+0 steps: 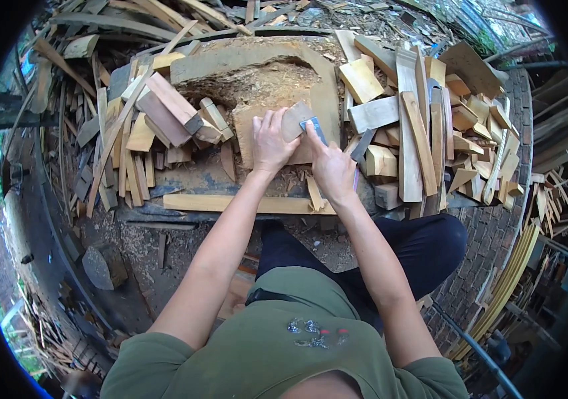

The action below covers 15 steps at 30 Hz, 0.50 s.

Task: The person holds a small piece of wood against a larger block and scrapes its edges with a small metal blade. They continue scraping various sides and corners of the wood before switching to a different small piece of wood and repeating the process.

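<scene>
My left hand (273, 142) grips a small flat wooden block (295, 120) from its left side. The block is above a worn, broad piece of wood (245, 136) on the workbench. My right hand (334, 167) is closed round a narrow blue strip-like tool (313, 126), its index finger stretched along it and its tip touching the block's right edge. Most of this tool is hidden under the fingers, so its exact kind does not show. Just right of that hand lies a dark, blade-shaped piece (363, 145).
Offcuts and planks pile up on the left (124, 139) and right (423, 126) of the bench. A long batten (230, 203) lies along the near edge, a loose stick (314, 193) crossing it. Brick paving (476, 259) runs at the right; a stone-like chunk (104, 265) sits on the left.
</scene>
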Motion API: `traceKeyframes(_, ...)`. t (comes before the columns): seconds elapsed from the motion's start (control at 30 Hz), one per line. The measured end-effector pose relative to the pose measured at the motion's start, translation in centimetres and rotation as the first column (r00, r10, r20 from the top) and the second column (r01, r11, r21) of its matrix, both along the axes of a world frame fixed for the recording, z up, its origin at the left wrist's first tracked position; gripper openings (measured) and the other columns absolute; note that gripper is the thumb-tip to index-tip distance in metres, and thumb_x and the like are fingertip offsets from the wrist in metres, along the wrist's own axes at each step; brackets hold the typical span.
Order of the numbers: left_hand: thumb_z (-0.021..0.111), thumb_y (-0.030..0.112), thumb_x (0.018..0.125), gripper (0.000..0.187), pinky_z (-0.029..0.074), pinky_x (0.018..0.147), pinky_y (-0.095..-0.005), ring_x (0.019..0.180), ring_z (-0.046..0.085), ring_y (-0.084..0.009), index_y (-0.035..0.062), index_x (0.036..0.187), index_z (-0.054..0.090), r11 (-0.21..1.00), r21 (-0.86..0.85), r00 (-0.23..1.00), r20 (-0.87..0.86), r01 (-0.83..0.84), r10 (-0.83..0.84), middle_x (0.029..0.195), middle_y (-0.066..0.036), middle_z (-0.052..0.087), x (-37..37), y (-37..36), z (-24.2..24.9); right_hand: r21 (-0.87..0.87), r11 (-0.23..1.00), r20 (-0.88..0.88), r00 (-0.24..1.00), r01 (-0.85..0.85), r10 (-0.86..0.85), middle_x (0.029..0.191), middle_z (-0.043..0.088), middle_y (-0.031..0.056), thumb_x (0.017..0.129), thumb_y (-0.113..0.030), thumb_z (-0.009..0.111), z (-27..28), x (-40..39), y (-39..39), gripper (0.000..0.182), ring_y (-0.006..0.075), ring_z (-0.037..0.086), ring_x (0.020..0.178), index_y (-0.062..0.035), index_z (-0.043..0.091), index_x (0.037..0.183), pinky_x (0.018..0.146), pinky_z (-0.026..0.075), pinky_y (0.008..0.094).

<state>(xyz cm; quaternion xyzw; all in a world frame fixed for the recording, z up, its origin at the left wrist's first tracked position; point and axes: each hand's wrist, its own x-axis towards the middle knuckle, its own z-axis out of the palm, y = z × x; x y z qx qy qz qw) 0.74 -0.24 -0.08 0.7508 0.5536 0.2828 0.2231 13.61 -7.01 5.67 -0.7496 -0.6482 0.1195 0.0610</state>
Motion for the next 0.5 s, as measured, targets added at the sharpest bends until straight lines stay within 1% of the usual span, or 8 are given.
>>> traceKeyframes(0.07, 0.082, 0.023, 0.063, 0.067, 0.045, 0.093, -0.0399, 0.1, 0.05, -0.0327, 0.0076, 0.124, 0.057, 1.0, -0.015, 1.0, 0.0, -0.02, 0.02, 0.111, -0.011, 0.058, 0.0, 0.0, -0.1, 0.072, 0.997, -0.006, 1.0, 0.009, -0.009, 0.074, 0.065, 0.0191, 0.092, -0.015, 0.053, -0.1, 0.2, 1.1, 0.052, 0.0373, 0.067, 0.062, -0.0322, 0.05, 0.141, 0.058, 0.055, 0.0475)
traceKeyframes(0.1, 0.082, 0.022, 0.063, 0.067, 0.045, 0.093, -0.0399, 0.1, 0.05, -0.0327, 0.0079, 0.124, 0.057, 0.999, -0.016, 1.0, 0.003, -0.031, 0.031, 0.11, -0.011, 0.058, 0.1, 0.3, 0.0, 0.022, 1.0, -0.002, 1.0, 0.011, -0.011, 0.076, 0.065, 0.0202, 0.094, -0.017, 0.052, 0.3, 0.1, 2.0, 0.05, 0.0383, 0.067, 0.066, -0.0329, 0.049, 0.141, 0.061, 0.055, 0.0483)
traceKeyframes(0.2, 0.082, 0.022, 0.063, 0.067, 0.045, 0.093, -0.0397, 0.099, 0.05, -0.0325, 0.0095, 0.124, 0.058, 1.0, 0.015, 1.0, 0.003, -0.024, 0.024, 0.11, -0.01, 0.058, 0.2, 0.1, -0.3, 0.083, 0.997, 0.012, 1.0, -0.008, 0.007, 0.077, 0.066, 0.0205, 0.092, -0.017, 0.052, -0.2, 0.4, 1.2, 0.051, 0.0384, 0.068, 0.066, -0.0302, 0.05, 0.141, 0.059, 0.055, 0.0491)
traceKeyframes(0.27, 0.081, 0.022, 0.063, 0.067, 0.045, 0.092, -0.0396, 0.099, 0.05, -0.0323, 0.0102, 0.124, 0.058, 1.0, 0.012, 1.0, -0.009, -0.026, 0.026, 0.11, -0.009, 0.058, 0.4, 0.3, 0.0, 0.096, 0.995, -0.006, 1.0, -0.003, 0.004, 0.076, 0.066, 0.0205, 0.091, -0.016, 0.052, -0.2, 0.6, 0.4, 0.051, 0.0385, 0.068, 0.064, -0.0308, 0.051, 0.14, 0.059, 0.055, 0.0497)
traceKeyframes(0.33, 0.081, 0.022, 0.063, 0.067, 0.046, 0.092, -0.0396, 0.099, 0.05, -0.0321, 0.0109, 0.125, 0.058, 0.999, -0.014, 0.999, -0.03, -0.04, 0.039, 0.11, -0.009, 0.058, -0.1, 0.0, 0.0, 0.006, 1.0, -0.03, 1.0, 0.007, -0.007, 0.076, 0.065, 0.0204, 0.09, -0.015, 0.052, -0.1, 0.6, -0.3, 0.052, 0.0385, 0.068, 0.064, -0.0315, 0.051, 0.14, 0.06, 0.055, 0.0506)
traceKeyframes(0.37, 0.081, 0.022, 0.063, 0.067, 0.046, 0.092, -0.0395, 0.099, 0.051, -0.0319, 0.0114, 0.125, 0.057, 0.999, -0.019, 0.999, -0.024, -0.038, 0.037, 0.111, -0.008, 0.058, -0.1, -0.1, 0.0, 0.0, 1.0, -0.032, 0.999, -0.003, 0.003, 0.076, 0.065, 0.0204, 0.09, -0.015, 0.052, -0.3, 0.5, -0.1, 0.052, 0.0385, 0.068, 0.064, -0.0315, 0.051, 0.14, 0.06, 0.055, 0.0506)
traceKeyframes(0.43, 0.081, 0.022, 0.063, 0.068, 0.046, 0.091, -0.0395, 0.099, 0.051, -0.0317, 0.0119, 0.125, 0.057, 0.999, -0.009, 0.999, -0.005, -0.033, 0.032, 0.111, -0.008, 0.058, 0.3, 0.1, 0.1, 0.055, 0.998, -0.011, 1.0, 0.005, -0.004, 0.077, 0.066, 0.0201, 0.09, -0.014, 0.051, -0.7, 0.4, 2.5, 0.053, 0.0384, 0.068, 0.065, -0.0313, 0.051, 0.14, 0.06, 0.055, 0.0496)
traceKeyframes(0.5, 0.08, 0.026, 0.065, 0.067, 0.046, 0.09, -0.0415, 0.098, 0.052, -0.0345, 0.0076, 0.125, 0.057, 0.999, -0.052, 1.0, -0.013, 0.01, -0.011, 0.113, -0.011, 0.058, 0.0, 0.0, 0.2, 0.093, 0.996, 0.031, 0.999, -0.011, 0.008, 0.077, 0.067, 0.0195, 0.089, -0.014, 0.051, -1.2, 0.1, 5.1, 0.053, 0.0383, 0.069, 0.065, -0.0317, 0.051, 0.139, 0.059, 0.056, 0.048)
